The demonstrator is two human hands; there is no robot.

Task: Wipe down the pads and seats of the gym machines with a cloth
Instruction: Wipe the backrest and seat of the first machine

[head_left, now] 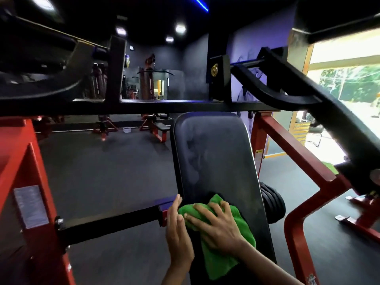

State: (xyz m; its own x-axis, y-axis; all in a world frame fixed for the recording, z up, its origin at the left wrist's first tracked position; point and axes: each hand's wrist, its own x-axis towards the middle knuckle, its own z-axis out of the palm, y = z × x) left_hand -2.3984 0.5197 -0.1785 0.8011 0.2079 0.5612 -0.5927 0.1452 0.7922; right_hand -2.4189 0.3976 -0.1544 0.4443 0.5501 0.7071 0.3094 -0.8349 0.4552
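Right hand (218, 227): fingers spread flat, pressing the cloth (222, 251) onto the pad's near end.
Left hand (177, 227): fingers straight and together, edge-on at the pad's left side, touching the cloth's edge.
Cloth: green, bunched, under the right palm.
Pad (213, 153): black, long axis running up and away from the hands; smudges lie beyond the cloth, so wiping likely goes forward.
Frame (287, 145): red, flanking the pad.

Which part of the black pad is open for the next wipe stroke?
Free: the back pad above the green cloth, up to its top edge. Crowded: the lower end, where the right hand presses the cloth and the left hand touches the pad's edge.
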